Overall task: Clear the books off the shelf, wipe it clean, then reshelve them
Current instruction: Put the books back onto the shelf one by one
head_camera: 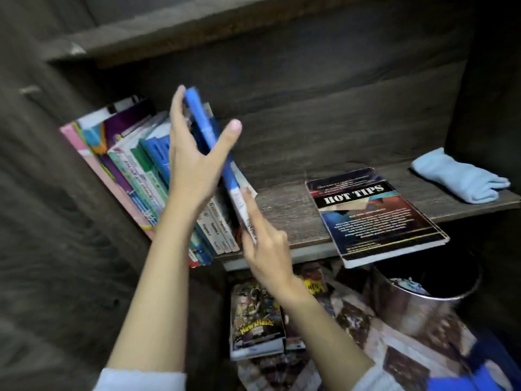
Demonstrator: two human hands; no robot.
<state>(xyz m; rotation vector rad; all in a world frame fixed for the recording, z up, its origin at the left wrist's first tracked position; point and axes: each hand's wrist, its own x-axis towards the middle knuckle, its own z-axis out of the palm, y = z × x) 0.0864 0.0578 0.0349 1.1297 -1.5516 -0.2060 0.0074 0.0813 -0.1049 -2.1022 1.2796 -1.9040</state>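
Glossy comic books [256, 320] lie stacked nearest, under the shelf, beside a metal bin [423, 309]. Something pale shows inside the bin, too blurred to name. Above them, the right hand [263, 244] touches the lower corner of a blue book [203, 119], index finger straight, other fingers curled; whether a thumb pinches it is hidden. The left hand [194, 159] lays straight fingers along the book's left cover, thumb spread wide. That book leans at the right end of a row of books [135, 165] on the wooden shelf [284, 210]. Further right, 1 "HOT TIPS" book [375, 213] lies flat, overhanging the front edge, and a light-blue cloth [459, 176] rests well apart. This looks like reshelving: next, seat this book against the row, then stand the flat one.
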